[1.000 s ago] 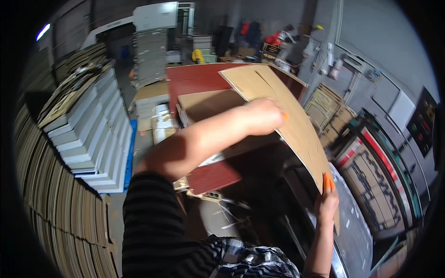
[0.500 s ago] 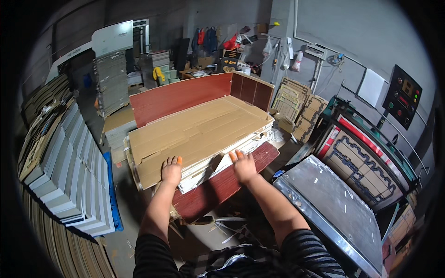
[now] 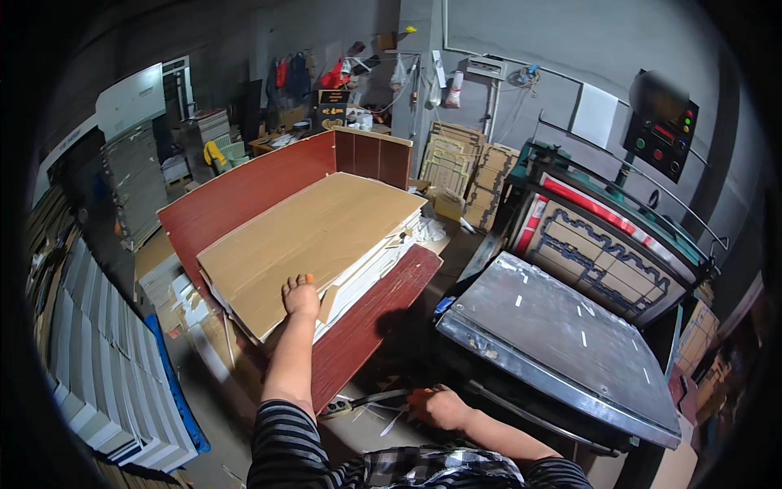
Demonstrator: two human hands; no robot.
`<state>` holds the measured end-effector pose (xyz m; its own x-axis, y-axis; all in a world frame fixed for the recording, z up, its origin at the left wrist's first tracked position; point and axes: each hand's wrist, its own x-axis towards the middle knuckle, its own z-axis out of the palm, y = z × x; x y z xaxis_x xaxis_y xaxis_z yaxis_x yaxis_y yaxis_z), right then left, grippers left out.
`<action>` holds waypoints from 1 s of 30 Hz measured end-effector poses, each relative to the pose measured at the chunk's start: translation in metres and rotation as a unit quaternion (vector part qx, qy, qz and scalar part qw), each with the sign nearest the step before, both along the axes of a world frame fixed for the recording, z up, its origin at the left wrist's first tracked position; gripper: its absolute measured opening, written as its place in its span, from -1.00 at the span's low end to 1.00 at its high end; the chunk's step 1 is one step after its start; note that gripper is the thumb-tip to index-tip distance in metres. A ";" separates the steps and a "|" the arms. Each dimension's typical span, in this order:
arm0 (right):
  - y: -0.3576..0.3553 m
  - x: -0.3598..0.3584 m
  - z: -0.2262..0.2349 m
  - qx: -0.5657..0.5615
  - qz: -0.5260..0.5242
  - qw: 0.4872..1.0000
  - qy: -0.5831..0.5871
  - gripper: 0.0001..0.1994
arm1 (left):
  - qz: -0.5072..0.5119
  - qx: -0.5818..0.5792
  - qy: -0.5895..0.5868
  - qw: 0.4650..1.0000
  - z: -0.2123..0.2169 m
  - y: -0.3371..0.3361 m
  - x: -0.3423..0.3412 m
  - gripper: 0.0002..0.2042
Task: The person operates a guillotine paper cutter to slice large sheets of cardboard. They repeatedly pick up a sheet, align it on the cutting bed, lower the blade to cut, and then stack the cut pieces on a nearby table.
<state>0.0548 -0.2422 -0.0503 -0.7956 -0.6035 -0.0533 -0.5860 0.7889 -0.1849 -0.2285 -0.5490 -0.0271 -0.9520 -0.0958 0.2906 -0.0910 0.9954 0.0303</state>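
Your left hand (image 3: pixel 302 300) is palm down on the near edge of the brown cardboard sheet (image 3: pixel 314 236), fingers lightly spread, not gripping that you can see; an orange finger cover (image 3: pixel 309 279) shows on it. The sheet tops a stack of pale boards (image 3: pixel 358 287), just ahead of you and left of centre. Key relation: the sheet's long axis runs from near left to far right, so from your left hand most of it stretches away, forward and to the right, with a shorter part reaching back left. Left hand is the nearer one, touching. Your right hand (image 3: pixel 444 407) is low and well apart from the sheet, with the red-brown near board (image 3: pixel 379 318) lying between them; its fingers look curled in, orange at the tips, but can't tell if anything is inside. It sits between that board and the metal press bed (image 3: pixel 558 326), closer to the bed's near left side, with pale offcut strips (image 3: pixel 393 417) just beside its fingers. Narrow cardboard flap (image 3: pixel 329 303) sticks out right beside your left hand. A red-brown back panel (image 3: pixel 252 175) and dark end panel (image 3: pixel 371 159) stand along the far sides of the stack. Die board (image 3: pixel 607 265) is tilted up behind the bed.
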 end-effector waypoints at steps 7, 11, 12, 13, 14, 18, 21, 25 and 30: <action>0.068 0.081 -0.017 -0.130 -0.097 0.985 -0.060 -0.56 | -0.012 0.164 -0.096 0.982 -0.021 -0.041 -0.048 -0.59; 0.144 0.155 -0.073 -0.194 -0.258 0.943 -0.086 -0.62 | -0.185 0.290 -0.162 0.925 -0.021 -0.059 -0.073 -0.16; 0.158 0.181 -0.057 -0.159 -0.345 0.919 -0.102 -0.66 | -0.163 0.403 -0.200 0.878 -0.019 -0.072 -0.074 -0.09; 0.171 0.208 -0.039 -0.127 -0.423 0.889 -0.121 -0.70 | -0.203 0.365 -0.124 0.900 -0.014 -0.087 -0.081 -0.10; 0.195 0.245 -0.059 -0.099 -0.527 0.841 -0.079 -0.75 | -0.245 0.314 -0.044 0.916 -0.004 -0.091 -0.092 -0.12; 0.317 0.426 -0.091 -0.116 -0.737 0.551 0.374 -0.85 | -0.300 0.223 0.132 0.918 0.026 -0.005 -0.102 -0.39; 0.375 0.560 -0.052 0.217 -0.838 0.374 0.334 -0.53 | -0.395 0.199 0.175 0.880 0.038 0.131 -0.089 -0.47; 0.396 0.653 -0.024 0.051 -0.988 0.148 -0.010 0.08 | -0.520 0.373 0.095 0.762 0.094 0.349 0.036 -0.54; 0.384 0.701 -0.085 0.064 -0.976 0.199 -0.068 -0.12 | -0.633 0.280 0.088 0.716 0.134 0.492 0.183 -0.52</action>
<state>0.7554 0.1414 -0.1354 0.5055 0.8599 -0.0703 0.8621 -0.5068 -0.0005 -0.0458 -0.0567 0.1069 -0.3316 0.6636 0.6706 0.9284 0.1033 0.3568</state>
